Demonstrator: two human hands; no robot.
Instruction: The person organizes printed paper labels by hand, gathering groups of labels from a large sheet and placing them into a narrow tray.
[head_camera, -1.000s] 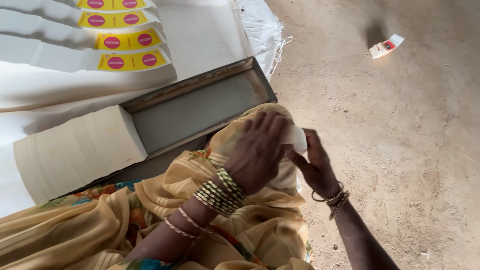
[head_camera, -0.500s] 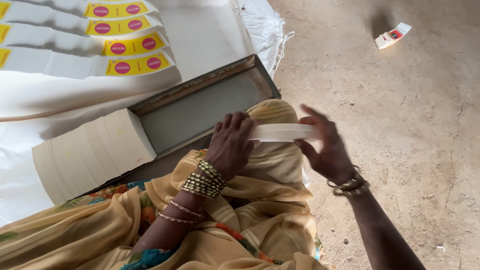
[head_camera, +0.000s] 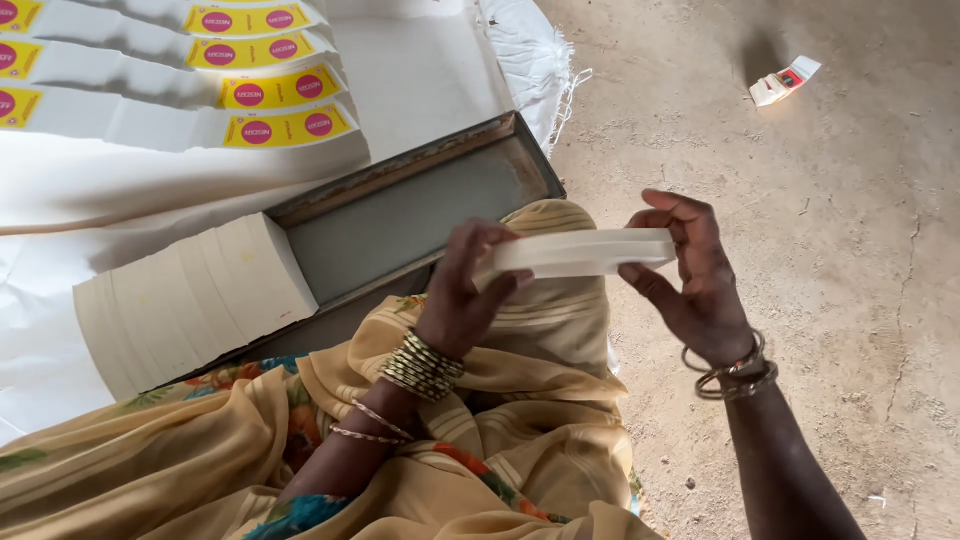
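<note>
Hands over the lap: left hand (head_camera: 470, 290) and right hand (head_camera: 695, 280) pinch a paper stack (head_camera: 580, 252) by its ends; a packed row (head_camera: 190, 300) half-fills the tray (head_camera: 420, 215), the rest bare

A second earlier the two hands are bunched together over the knee, the left hand (head_camera: 470, 290) laid over a small white thing that is mostly hidden. Now the hands are drawn apart, and a flat white stack of cards (head_camera: 580, 252) is stretched out level between them above the knee. Its near end is pinched by the left hand; its far end is gripped by the right hand (head_camera: 695, 275), which is shifted away from the grey tray (head_camera: 400, 215), over the dirt floor (head_camera: 800, 200).
</note>
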